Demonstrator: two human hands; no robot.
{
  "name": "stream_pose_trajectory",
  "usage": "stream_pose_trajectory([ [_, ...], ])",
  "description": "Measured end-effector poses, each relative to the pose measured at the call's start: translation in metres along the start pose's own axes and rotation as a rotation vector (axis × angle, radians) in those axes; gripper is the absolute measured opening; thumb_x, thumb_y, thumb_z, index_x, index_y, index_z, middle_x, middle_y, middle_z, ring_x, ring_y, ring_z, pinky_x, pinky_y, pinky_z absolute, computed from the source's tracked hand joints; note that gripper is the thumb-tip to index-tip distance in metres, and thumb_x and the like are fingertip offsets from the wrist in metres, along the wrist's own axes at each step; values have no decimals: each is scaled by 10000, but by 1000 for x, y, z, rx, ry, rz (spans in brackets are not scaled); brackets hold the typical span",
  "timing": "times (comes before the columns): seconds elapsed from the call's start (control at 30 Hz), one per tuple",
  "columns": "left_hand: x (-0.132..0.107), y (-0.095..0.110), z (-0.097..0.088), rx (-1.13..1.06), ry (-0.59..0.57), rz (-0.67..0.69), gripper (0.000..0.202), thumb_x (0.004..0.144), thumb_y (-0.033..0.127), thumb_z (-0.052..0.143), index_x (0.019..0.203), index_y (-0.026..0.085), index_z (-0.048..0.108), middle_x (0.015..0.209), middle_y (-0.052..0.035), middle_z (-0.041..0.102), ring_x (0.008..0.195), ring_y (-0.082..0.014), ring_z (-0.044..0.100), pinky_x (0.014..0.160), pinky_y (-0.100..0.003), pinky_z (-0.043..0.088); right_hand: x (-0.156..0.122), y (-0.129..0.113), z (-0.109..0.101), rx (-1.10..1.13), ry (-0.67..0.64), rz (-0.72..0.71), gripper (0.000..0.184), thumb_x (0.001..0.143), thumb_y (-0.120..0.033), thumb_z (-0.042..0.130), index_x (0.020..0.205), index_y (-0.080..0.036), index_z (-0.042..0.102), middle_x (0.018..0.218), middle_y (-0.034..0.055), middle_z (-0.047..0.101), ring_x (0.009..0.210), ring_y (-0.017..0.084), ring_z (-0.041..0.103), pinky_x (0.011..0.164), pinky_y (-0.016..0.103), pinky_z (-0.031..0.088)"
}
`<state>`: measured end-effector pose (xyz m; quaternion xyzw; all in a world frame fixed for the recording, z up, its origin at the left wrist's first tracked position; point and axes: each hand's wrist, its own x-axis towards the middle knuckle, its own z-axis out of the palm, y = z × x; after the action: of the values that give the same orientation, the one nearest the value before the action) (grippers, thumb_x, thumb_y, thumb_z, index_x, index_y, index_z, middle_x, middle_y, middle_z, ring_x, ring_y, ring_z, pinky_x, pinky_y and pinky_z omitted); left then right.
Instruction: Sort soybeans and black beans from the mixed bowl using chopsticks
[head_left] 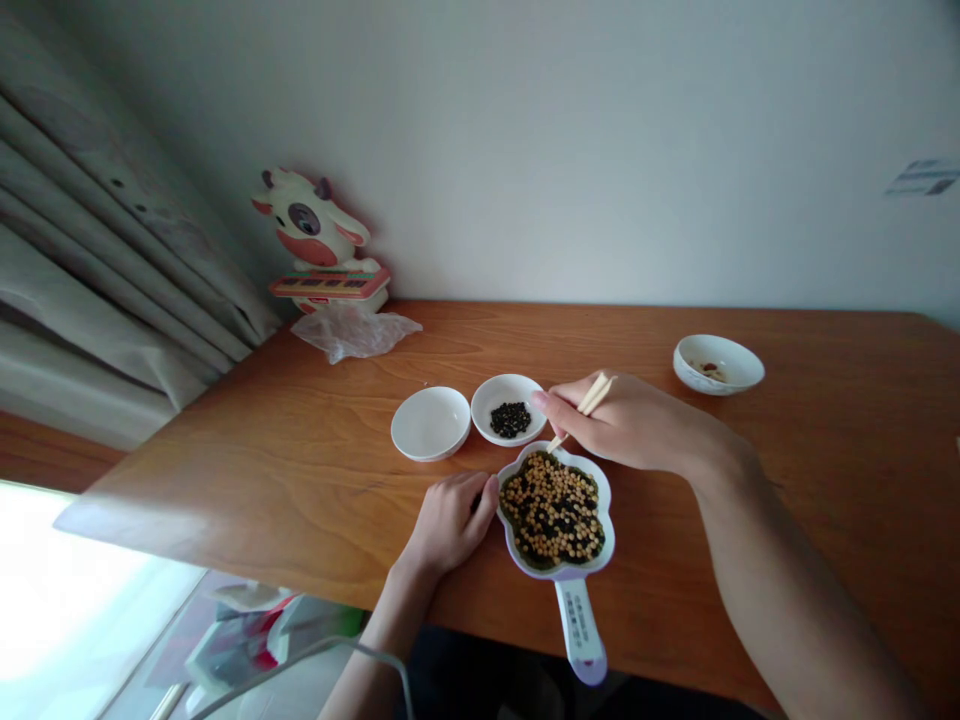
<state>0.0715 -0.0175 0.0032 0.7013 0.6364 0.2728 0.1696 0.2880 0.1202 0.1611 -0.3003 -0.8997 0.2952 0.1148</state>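
My right hand (626, 420) is closed around a pair of light wooden chopsticks (595, 394). Their tips reach the far rim of a flower-shaped white and lilac scoop (609, 540). Mixed yellow soybeans and black beans (555, 508) cover the scoop's green bottom, and its handle (579, 625) points toward me. Closed, my left hand (454, 515) rests on the table with thumb and forefinger at the scoop's left rim. Just beyond stand a white bowl (484, 405) with black beans (511, 420) and, left of it, an empty white bowl (430, 425). A white edge shows below my right hand, mostly hidden.
On the wooden table (337, 460), another white bowl (718, 365) with small reddish-brown bits stands at the right. At the back left are a cow-shaped toy keyboard (322, 240) and a crumpled clear plastic bag (356, 333). A curtain (105, 240) hangs at the left.
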Motion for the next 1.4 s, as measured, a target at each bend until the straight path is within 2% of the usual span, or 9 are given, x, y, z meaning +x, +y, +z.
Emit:
stream_pose_trajectory([
  [0.17, -2, 0, 0, 5, -5, -22, 428, 1123, 376, 360, 760, 206, 512, 756, -37, 657, 667, -155, 577, 681, -269, 425, -10, -7, -6, -138, -111, 28, 581, 1087, -543, 348, 684, -202, 592, 626, 5, 634, 583, 130, 522, 612, 338, 312],
  [0.3, -3, 0, 0, 5, -14, -42, 430, 1125, 381, 355, 766, 205, 515, 773, -39, 657, 682, -158, 579, 688, -271, 430, -13, -3, -11, -129, -87, 32, 613, 1072, -615, 330, 702, -206, 598, 667, 12, 666, 600, 133, 524, 610, 352, 287],
  [0.47, -4, 1, -1, 6, -21, -46, 433, 1127, 384, 352, 774, 205, 528, 777, -34, 658, 694, -159, 588, 704, -272, 441, -11, 2, -12, -42, -32, 125, 759, 1008, -784, 212, 716, -209, 612, 592, 8, 609, 540, 135, 500, 579, 357, 276],
  [0.6, -6, 2, 0, 21, -8, -41, 425, 1132, 372, 343, 780, 210, 517, 782, -31, 655, 701, -161, 593, 714, -274, 445, -7, 6, -6, 29, -30, 93, 822, 985, -816, 167, 674, -200, 614, 590, 12, 603, 547, 134, 516, 598, 347, 318],
  [0.9, -13, 12, 6, 49, 96, -58, 394, 1129, 320, 368, 782, 212, 520, 800, -41, 655, 730, -174, 588, 748, -305, 443, -3, 8, 0, 18, -133, 38, 792, 1013, -773, 184, 667, -197, 602, 628, 16, 635, 583, 141, 531, 627, 331, 340],
  [1.17, -15, 11, 5, 53, 73, -53, 391, 1132, 327, 364, 778, 219, 486, 790, -29, 636, 737, -178, 581, 750, -305, 443, -6, 12, 8, 16, -136, -48, 698, 1065, -675, 229, 659, -203, 545, 592, -16, 548, 555, 129, 444, 640, 332, 303],
  [1.4, -15, 12, 5, 31, 55, -61, 391, 1134, 337, 363, 776, 222, 472, 786, -27, 622, 733, -182, 567, 734, -306, 423, -2, 14, 8, -72, -136, -107, 619, 1093, -602, 259, 698, -201, 515, 608, -22, 524, 571, 126, 416, 630, 340, 236],
])
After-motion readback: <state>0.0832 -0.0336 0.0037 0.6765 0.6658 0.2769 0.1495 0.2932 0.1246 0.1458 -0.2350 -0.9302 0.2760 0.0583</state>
